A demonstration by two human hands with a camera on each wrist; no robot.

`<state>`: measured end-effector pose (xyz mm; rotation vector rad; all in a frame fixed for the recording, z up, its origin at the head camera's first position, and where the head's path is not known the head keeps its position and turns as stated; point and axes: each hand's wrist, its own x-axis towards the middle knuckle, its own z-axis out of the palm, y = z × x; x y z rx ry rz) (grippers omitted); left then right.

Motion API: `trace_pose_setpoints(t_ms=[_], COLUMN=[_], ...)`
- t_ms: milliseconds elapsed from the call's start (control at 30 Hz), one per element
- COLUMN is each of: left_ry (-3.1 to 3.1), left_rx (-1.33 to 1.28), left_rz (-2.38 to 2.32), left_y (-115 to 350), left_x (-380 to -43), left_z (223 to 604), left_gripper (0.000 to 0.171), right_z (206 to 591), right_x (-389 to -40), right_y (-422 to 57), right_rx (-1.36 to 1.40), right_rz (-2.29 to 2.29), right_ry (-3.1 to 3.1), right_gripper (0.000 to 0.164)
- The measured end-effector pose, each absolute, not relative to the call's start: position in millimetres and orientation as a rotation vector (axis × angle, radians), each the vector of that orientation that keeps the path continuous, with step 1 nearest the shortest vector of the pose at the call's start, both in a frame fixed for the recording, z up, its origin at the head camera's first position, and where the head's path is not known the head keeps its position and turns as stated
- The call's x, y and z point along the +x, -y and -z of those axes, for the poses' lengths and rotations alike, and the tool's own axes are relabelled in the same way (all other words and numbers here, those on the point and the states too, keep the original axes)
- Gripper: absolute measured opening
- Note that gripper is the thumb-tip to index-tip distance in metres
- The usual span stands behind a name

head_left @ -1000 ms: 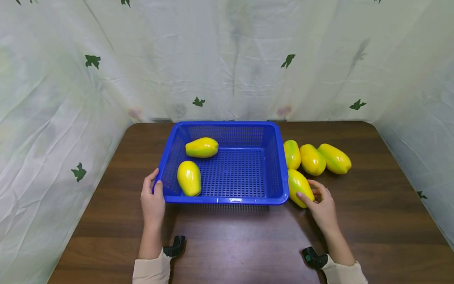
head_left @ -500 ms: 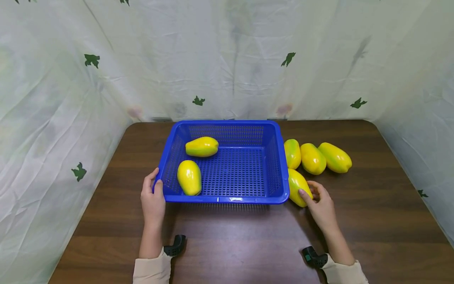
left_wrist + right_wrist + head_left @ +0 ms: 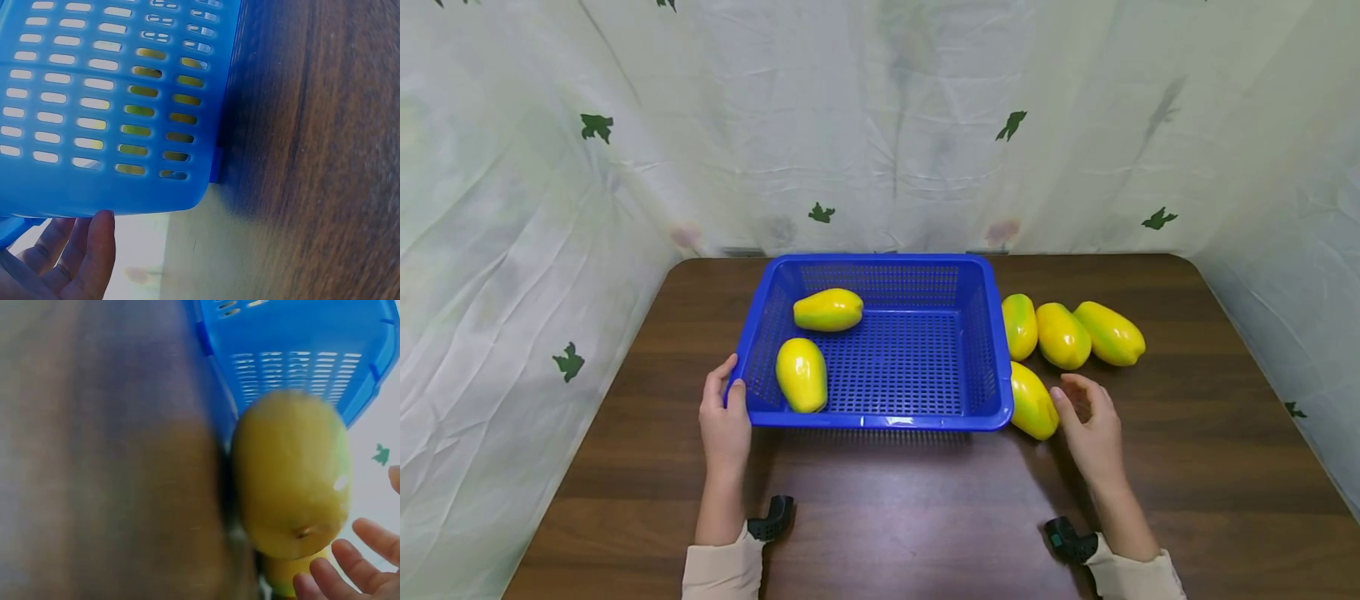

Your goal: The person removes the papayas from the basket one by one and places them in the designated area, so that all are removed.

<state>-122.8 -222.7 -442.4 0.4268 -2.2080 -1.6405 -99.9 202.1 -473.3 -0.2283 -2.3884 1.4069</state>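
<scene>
A blue perforated plastic basket (image 3: 880, 422) stands on the table, with two yellow-green papayas inside: one papaya (image 3: 828, 310) lies sideways at the back, the other papaya (image 3: 802, 375) near the front left. My left hand (image 3: 726, 421) grips the basket's left rim; in the left wrist view its fingers (image 3: 97, 253) curl under that rim. Against the basket's right side lies a third papaya (image 3: 1033, 402). My right hand (image 3: 1092, 429) is just right of this fruit, fingers loosely bent and apart from it. The right wrist view shows the papaya (image 3: 292, 478) beyond the spread fingertips.
Several more papayas lie behind the right hand: one papaya (image 3: 1020, 327) beside the basket, a middle papaya (image 3: 1063, 336) and an outer papaya (image 3: 1109, 333). The brown wooden table (image 3: 880, 508) meets a pale cloth backdrop (image 3: 865, 150) at the back and sides.
My right hand has let go of the papaya beside the basket and drawn back slightly to the right. That papaya stays on the table. The left hand keeps its grip on the basket.
</scene>
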Motion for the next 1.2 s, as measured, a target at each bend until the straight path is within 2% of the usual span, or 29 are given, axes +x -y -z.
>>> trace_pose_setpoints(t_ms=[200,433,667,1033,1200], left_ry=[2.207,2.203,2.209,2.203,2.204], left_rx=[0.417,0.418,0.415,0.422,0.42], left_rz=[1.649,1.655,1.653,1.64,1.656], left_y=[222,222,222,223,222], left_x=[-122,-122,-122,-123,-121], left_z=[442,442,442,442,441], left_gripper=[0.035,0.035,0.035,0.035,0.035], right_z=[445,424,398,352,344], right_x=[-100,-115,-127,-154,-166], right_y=[-202,-202,-193,-156,-140], right_rx=[-0.132,0.077,0.152,0.35,0.469], right_rz=[-1.438,-1.382,-1.34,-1.391,-1.365], right_ry=[2.332,2.253,2.273,2.254,2.226], right_gripper=[0.034,0.037,0.04,0.041,0.041])
